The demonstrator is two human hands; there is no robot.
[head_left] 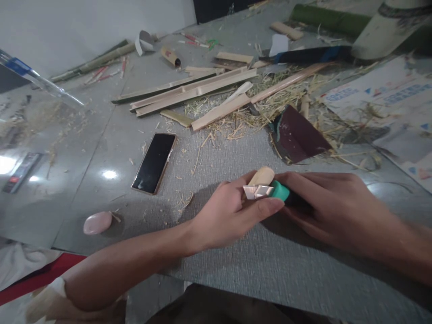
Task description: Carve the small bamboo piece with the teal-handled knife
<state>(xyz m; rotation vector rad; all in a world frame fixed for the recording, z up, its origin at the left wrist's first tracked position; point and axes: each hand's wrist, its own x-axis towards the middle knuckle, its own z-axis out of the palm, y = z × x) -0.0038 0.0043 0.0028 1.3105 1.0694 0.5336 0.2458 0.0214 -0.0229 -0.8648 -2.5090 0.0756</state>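
My left hand (229,209) is closed around a small piece of pale wood or bamboo (263,176) with a rounded end. My right hand (327,202) grips a utility knife (281,192) with a green tip and a dark handle, partly hidden by the fingers. Its short metal blade (258,192) lies across the near side of the pale piece. The left thumb rests against the green part of the knife. Both hands are just above the grey tabletop (209,265), near its front edge.
A phone (154,163) and a pinkish rounded case (97,222) lie to the left. Behind are split bamboo strips (195,92), shavings (236,128), a dark red sandpaper sheet (300,135), a blue-and-black handled tool (310,54) and a green bamboo pole (327,18).
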